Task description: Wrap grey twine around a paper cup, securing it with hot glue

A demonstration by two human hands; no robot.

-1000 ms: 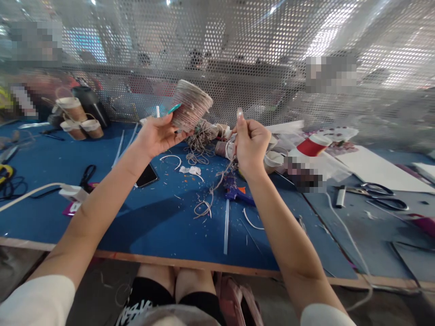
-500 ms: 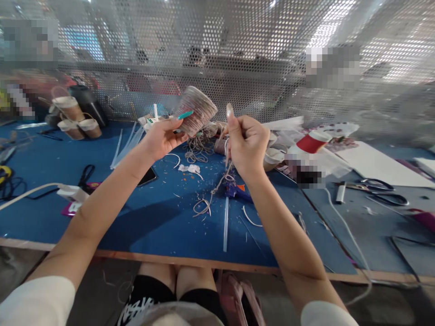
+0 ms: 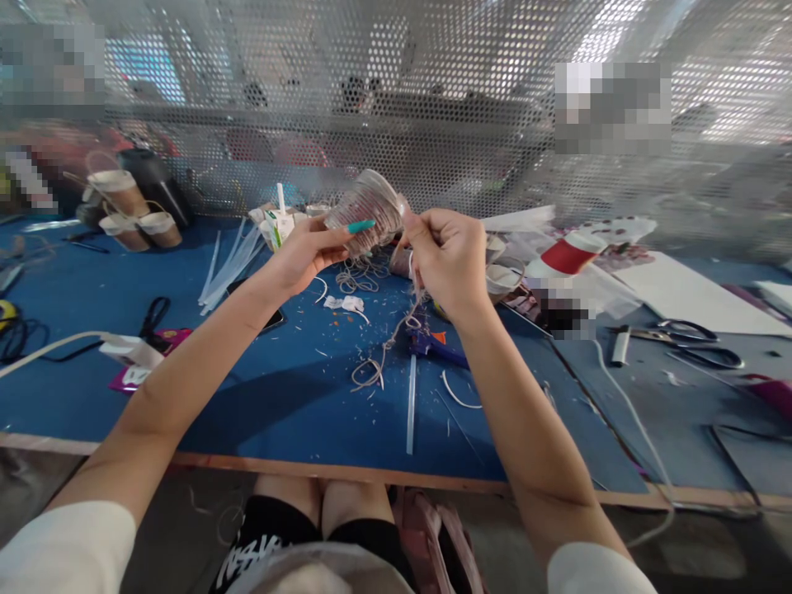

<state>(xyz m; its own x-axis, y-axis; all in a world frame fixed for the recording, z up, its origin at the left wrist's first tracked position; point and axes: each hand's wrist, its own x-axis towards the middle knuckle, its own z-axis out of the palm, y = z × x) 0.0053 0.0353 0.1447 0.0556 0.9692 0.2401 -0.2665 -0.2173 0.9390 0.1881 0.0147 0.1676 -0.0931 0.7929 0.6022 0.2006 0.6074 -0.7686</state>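
Observation:
My left hand (image 3: 303,256) is closed around a tilted cup (image 3: 365,202) whose wall is covered in rings of thin twine. Its thumb, with a long green nail, lies along the cup's side. At the cup's right end, my right hand (image 3: 454,256) is curled in a pinch, thumb tip against the rim. From beneath those fingers the twine (image 3: 396,334) hangs down to a loose loop on the table. Under the right hand lies a blue glue gun (image 3: 436,346), with a clear glue stick (image 3: 412,404) extending toward the front edge.
Several small twine-handled cups (image 3: 127,198) and a black bottle (image 3: 154,186) stand at the left. Clear glue sticks (image 3: 232,264) lie behind my left arm. Scissors (image 3: 686,338) and a red-banded white cup (image 3: 566,256) are at the right. Perforated metal mesh (image 3: 396,124) rises behind the blue table (image 3: 266,421).
The cup has shifted slightly right and down in my left hand. My right thumb, apart from the cup earlier, has folded down and now meets its rim.

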